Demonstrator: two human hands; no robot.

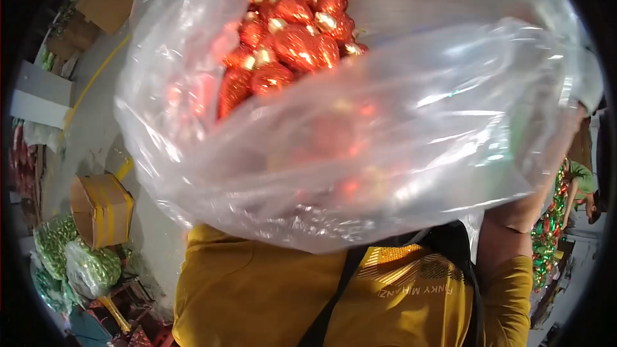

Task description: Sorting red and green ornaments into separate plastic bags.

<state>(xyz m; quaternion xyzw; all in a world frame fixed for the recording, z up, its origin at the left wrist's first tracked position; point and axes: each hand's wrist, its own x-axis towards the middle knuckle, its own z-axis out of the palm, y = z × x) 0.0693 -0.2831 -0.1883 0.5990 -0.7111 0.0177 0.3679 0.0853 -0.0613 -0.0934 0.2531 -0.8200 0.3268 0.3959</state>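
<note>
A large clear plastic bag (450, 109) billows in front of my chest and fills the upper middle of the view. Inside it, or seen through its mouth, lies a heap of shiny red glittered ornaments (295, 45) with gold caps. More red shows blurred through the film. My right forearm (546, 173) rises along the bag's right side. At its end my right hand (588, 83), apparently in a whitish glove, is beside the bag's right edge, with its fingers hidden. My left hand is not visible.
An open cardboard box (103, 209) with yellow tape stands on the floor at the left, near bags of green shiny decorations (93, 266). Further off are brown cartons (106, 0) and a yellow floor line (96, 83). At the right, a person in green (580, 186) is beside red and green decorations (547, 244).
</note>
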